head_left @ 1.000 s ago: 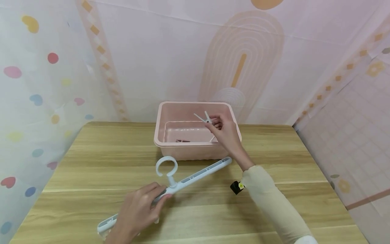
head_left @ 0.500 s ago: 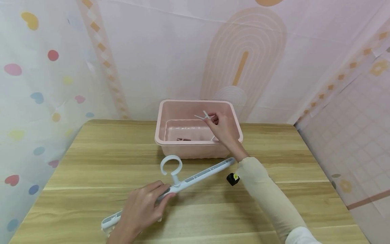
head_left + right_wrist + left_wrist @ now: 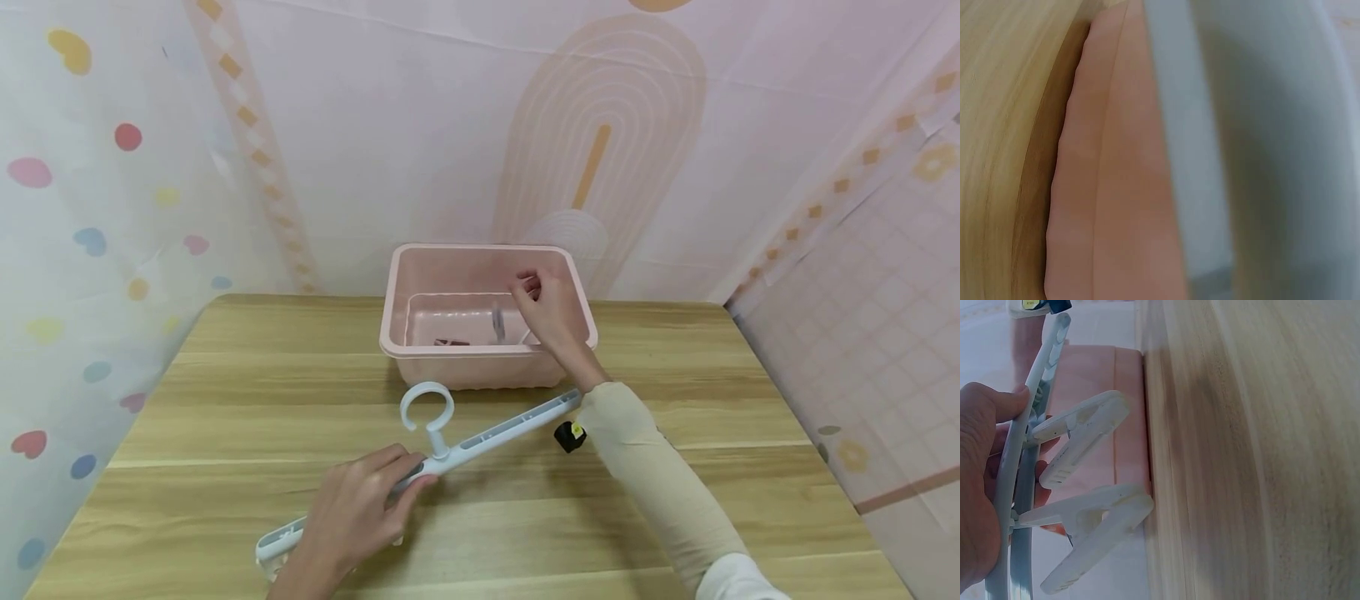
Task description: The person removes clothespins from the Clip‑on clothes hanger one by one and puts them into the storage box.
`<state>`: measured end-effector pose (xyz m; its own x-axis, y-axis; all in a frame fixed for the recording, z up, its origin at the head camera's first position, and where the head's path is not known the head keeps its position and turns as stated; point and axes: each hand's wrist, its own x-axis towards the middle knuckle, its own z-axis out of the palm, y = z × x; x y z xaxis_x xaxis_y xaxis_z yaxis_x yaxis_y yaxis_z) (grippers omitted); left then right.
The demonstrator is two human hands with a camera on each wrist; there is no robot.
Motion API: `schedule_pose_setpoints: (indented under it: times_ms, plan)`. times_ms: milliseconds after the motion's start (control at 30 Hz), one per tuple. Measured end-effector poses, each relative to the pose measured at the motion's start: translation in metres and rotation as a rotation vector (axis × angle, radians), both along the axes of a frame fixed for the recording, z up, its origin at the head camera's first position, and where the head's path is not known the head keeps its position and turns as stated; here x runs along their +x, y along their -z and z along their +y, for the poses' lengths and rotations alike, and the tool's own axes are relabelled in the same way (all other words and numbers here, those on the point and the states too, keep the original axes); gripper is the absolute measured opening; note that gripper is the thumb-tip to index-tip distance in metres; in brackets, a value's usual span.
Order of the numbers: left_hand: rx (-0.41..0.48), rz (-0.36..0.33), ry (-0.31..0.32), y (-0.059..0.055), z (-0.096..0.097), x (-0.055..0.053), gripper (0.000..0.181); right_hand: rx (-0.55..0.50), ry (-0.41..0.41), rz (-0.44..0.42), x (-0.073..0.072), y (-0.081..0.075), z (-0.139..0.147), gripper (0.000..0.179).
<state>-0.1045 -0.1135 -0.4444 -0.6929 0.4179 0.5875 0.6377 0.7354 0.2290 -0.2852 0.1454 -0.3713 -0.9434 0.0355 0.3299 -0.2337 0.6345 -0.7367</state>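
My left hand (image 3: 360, 508) grips a pale blue hanger bar (image 3: 517, 425) with a round hook (image 3: 426, 407), held tilted above the table. In the left wrist view, two white clips (image 3: 1079, 434) hang from the underside of the bar (image 3: 1007, 487). Over the pink basin (image 3: 465, 367), my right hand (image 3: 551, 312) holds nothing, its fingers loosely bent. Below and left of its fingertips, a blurred greyish clip (image 3: 498, 322) is in the basin's opening. The right wrist view shows the basin's outer wall (image 3: 1135, 187), partly covered by a blurred pale shape.
Inside the basin lie a small dark reddish piece (image 3: 452, 342) and a thin white piece, partly hidden by the right wrist. A black block with a yellow mark (image 3: 570, 436) sits at the right sleeve (image 3: 652, 475). Patterned cloth (image 3: 375, 150) stands behind the wooden table (image 3: 247, 392).
The right hand has let go of the pale clip it pinched, and the clip has dropped into the basin. The left hand and hanger appear slightly further right in view.
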Motion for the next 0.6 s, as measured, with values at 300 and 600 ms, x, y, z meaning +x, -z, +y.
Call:
schedule_pose_setpoints:
  times_ms: [300,600]
  plan:
    - [-0.009,-0.004,0.003,-0.002,-0.001,-0.001,0.015,-0.015,0.02,0.046,0.008,-0.005,0.004,0.026]
    - [-0.011,0.018,0.03,-0.005,0.003,-0.006,0.016,-0.092,-0.029,0.06,0.025,-0.008,0.009,0.023]
